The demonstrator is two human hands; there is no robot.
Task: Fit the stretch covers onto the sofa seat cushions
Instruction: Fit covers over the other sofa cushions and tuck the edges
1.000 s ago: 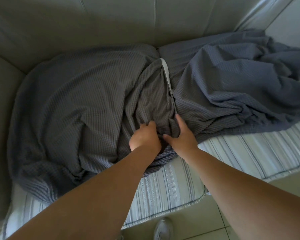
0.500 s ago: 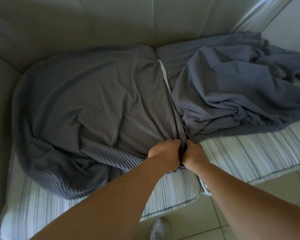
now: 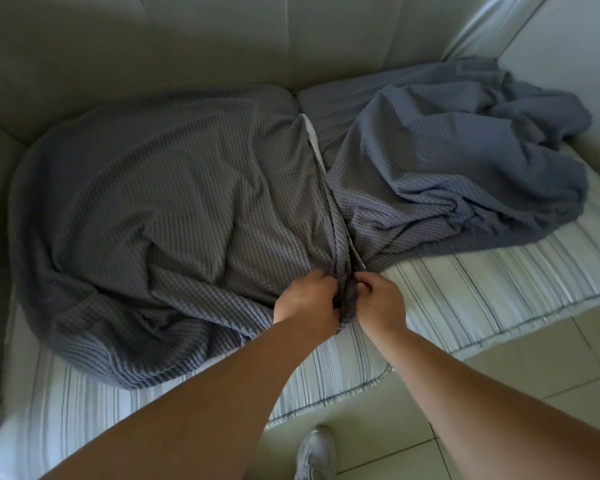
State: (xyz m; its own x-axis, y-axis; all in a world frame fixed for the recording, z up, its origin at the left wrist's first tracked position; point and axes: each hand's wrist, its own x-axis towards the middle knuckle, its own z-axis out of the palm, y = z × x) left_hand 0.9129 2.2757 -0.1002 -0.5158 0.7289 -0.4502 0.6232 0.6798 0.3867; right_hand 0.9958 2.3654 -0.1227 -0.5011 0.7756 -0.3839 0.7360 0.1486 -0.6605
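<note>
Fingertips of both hands vanish into the bunched grey cover; the shoe below the grip is cut off by the bottom edge.

- Setting: a home living room is showing.
- Evidence: a cushioned sofa is standing on tiled floor beyond the hands' grip.

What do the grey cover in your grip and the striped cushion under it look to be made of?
Grey cover: probably stretchy knit, matte, with a waffle-like ribbed texture and soft folds. Striped cushion: seemingly smooth woven fabric, faint sheen, corded piping along its front edge.
</note>
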